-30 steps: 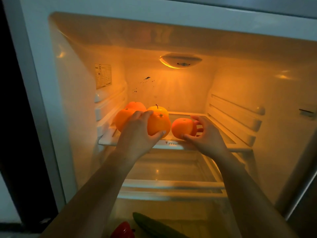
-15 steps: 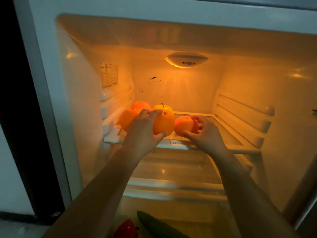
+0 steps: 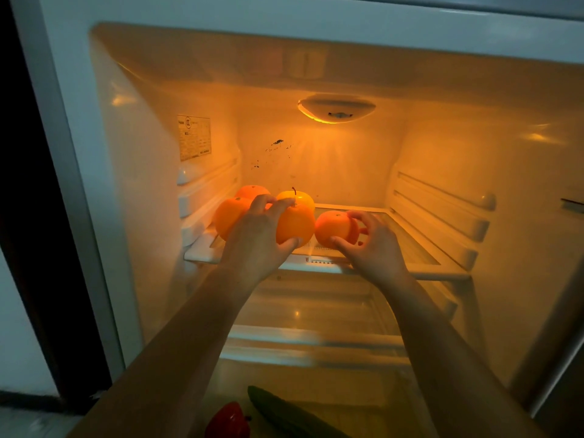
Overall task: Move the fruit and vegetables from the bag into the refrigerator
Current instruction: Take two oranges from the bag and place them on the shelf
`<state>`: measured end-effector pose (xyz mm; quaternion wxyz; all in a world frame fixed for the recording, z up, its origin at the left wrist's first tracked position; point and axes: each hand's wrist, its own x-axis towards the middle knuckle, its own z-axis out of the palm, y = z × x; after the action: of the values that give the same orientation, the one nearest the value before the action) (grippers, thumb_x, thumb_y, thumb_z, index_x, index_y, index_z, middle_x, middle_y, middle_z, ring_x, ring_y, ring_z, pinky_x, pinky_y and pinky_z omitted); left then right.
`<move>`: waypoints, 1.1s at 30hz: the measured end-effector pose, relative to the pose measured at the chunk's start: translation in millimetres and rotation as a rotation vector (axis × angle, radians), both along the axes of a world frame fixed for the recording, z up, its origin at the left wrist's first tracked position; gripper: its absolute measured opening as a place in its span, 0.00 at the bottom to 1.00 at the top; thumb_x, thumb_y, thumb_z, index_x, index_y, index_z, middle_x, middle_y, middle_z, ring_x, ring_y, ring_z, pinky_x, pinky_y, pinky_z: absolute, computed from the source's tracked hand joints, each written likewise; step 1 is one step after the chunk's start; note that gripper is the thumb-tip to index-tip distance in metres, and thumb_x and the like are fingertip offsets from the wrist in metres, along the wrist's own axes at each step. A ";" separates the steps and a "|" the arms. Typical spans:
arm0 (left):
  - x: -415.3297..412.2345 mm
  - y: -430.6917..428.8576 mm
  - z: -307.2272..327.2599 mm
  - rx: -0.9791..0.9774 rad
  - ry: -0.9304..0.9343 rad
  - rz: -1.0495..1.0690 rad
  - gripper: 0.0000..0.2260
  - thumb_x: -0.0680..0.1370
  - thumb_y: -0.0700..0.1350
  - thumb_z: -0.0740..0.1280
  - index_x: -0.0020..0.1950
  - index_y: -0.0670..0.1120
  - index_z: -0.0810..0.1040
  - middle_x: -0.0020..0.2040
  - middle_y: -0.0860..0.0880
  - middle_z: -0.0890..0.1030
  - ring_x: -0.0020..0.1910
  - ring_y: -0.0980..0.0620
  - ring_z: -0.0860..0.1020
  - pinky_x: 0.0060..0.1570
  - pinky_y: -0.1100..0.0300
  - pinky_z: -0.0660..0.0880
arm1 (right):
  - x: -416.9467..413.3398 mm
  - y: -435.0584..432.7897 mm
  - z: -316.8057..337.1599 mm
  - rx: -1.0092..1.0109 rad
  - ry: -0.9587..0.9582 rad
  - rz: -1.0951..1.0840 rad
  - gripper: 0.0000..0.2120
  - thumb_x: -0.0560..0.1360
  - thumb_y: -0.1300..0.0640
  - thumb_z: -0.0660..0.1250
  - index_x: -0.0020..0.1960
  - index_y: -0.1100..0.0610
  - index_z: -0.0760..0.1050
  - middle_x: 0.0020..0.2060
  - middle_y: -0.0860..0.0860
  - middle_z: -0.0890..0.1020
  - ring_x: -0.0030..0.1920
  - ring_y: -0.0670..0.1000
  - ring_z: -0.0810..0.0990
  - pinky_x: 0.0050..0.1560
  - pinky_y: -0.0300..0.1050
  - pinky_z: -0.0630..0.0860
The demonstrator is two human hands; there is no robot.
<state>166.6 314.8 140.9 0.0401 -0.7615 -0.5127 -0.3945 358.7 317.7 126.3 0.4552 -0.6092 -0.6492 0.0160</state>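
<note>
Glossy shelf (image 3: 410,248): left hand (image 3: 256,241) holds smooth orange (image 3: 295,226), right hand (image 3: 369,248) redder orange (image 3: 333,229).

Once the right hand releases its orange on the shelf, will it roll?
The orange is round and the shelf looks flat and smooth, so it may roll. It seems firm: the right hand leaves no dent. The neighbouring orange might block it leftward.

Two bare arms ending in bare hands.
The left hand (image 3: 256,245) and the right hand (image 3: 369,248) are uncovered, with slender fingers. Both forearms (image 3: 442,358) are bare skin, long and slim, as far back as can be seen.
</note>
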 end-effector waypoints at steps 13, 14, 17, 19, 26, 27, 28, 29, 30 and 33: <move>-0.8 -3.7 -0.2 0.004 0.006 0.013 0.29 0.72 0.52 0.70 0.71 0.54 0.64 0.70 0.49 0.66 0.66 0.48 0.69 0.59 0.55 0.70 | -6.0 -15.5 6.9 0.013 -0.039 0.001 0.30 0.69 0.49 0.74 0.67 0.52 0.69 0.63 0.50 0.75 0.61 0.50 0.73 0.52 0.38 0.66; -1.3 -6.7 0.3 0.009 0.011 0.019 0.29 0.72 0.53 0.70 0.71 0.54 0.64 0.70 0.49 0.66 0.66 0.48 0.69 0.59 0.56 0.69 | -5.5 -18.3 7.4 0.032 -0.046 0.005 0.29 0.69 0.49 0.74 0.67 0.52 0.69 0.63 0.50 0.76 0.60 0.50 0.73 0.52 0.38 0.66; -3.2 -19.6 1.1 0.046 -0.004 -0.003 0.28 0.72 0.55 0.70 0.70 0.54 0.66 0.69 0.50 0.68 0.64 0.49 0.70 0.55 0.60 0.68 | -3.3 -29.7 6.3 0.117 -0.038 0.015 0.27 0.68 0.49 0.74 0.65 0.52 0.72 0.61 0.48 0.77 0.56 0.43 0.72 0.53 0.38 0.66; -5.8 -29.5 -2.3 0.062 -0.021 -0.041 0.27 0.72 0.55 0.70 0.69 0.55 0.68 0.68 0.51 0.69 0.63 0.51 0.71 0.54 0.61 0.67 | -1.3 -37.7 2.1 0.171 -0.001 0.035 0.26 0.68 0.50 0.75 0.63 0.51 0.73 0.58 0.46 0.78 0.54 0.40 0.69 0.53 0.38 0.68; -30.1 -75.5 -39.6 -0.008 -0.040 -0.108 0.25 0.70 0.60 0.64 0.66 0.54 0.72 0.64 0.54 0.73 0.60 0.53 0.73 0.55 0.57 0.74 | -10.6 -89.6 -44.9 0.127 0.159 0.159 0.23 0.69 0.53 0.74 0.62 0.48 0.73 0.57 0.44 0.77 0.55 0.42 0.76 0.51 0.39 0.76; -34.8 -83.0 -47.5 -0.020 -0.050 -0.120 0.25 0.70 0.60 0.64 0.65 0.54 0.72 0.63 0.54 0.73 0.60 0.54 0.73 0.54 0.58 0.73 | -13.8 -100.9 -56.0 0.084 0.160 0.150 0.23 0.69 0.52 0.73 0.62 0.46 0.72 0.57 0.42 0.76 0.56 0.41 0.75 0.51 0.37 0.75; -39.1 -90.2 -55.8 -0.040 -0.056 -0.132 0.24 0.71 0.59 0.64 0.66 0.54 0.72 0.63 0.56 0.73 0.59 0.56 0.73 0.53 0.61 0.72 | -17.4 -111.9 -67.5 0.041 0.161 0.140 0.23 0.69 0.51 0.72 0.62 0.44 0.71 0.57 0.40 0.75 0.56 0.39 0.74 0.51 0.35 0.73; -43.9 -95.9 -64.9 -0.077 -0.056 -0.145 0.23 0.72 0.59 0.65 0.66 0.55 0.71 0.62 0.58 0.72 0.59 0.57 0.72 0.51 0.62 0.70 | -21.1 -122.8 -78.4 0.003 0.171 0.137 0.22 0.69 0.49 0.72 0.62 0.42 0.70 0.56 0.37 0.74 0.56 0.38 0.74 0.51 0.34 0.73; -48.4 -101.1 -74.0 -0.124 -0.054 -0.161 0.22 0.73 0.58 0.66 0.66 0.55 0.71 0.62 0.59 0.70 0.58 0.59 0.70 0.50 0.63 0.69 | -25.0 -132.8 -88.9 -0.035 0.191 0.137 0.21 0.70 0.50 0.71 0.61 0.41 0.70 0.55 0.34 0.73 0.56 0.38 0.73 0.51 0.35 0.73; -61.7 -112.0 -98.9 -0.264 -0.032 -0.208 0.21 0.73 0.58 0.66 0.65 0.58 0.71 0.63 0.58 0.70 0.59 0.57 0.71 0.51 0.59 0.72 | -36.4 -160.4 -117.1 -0.146 0.226 0.109 0.21 0.71 0.53 0.71 0.60 0.41 0.69 0.56 0.38 0.73 0.57 0.42 0.74 0.55 0.42 0.74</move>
<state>105.0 202.8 41.9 -0.1097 -0.8028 -0.4790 -0.3378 322.3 157.2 9.2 0.4783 -0.5989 -0.6229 0.1565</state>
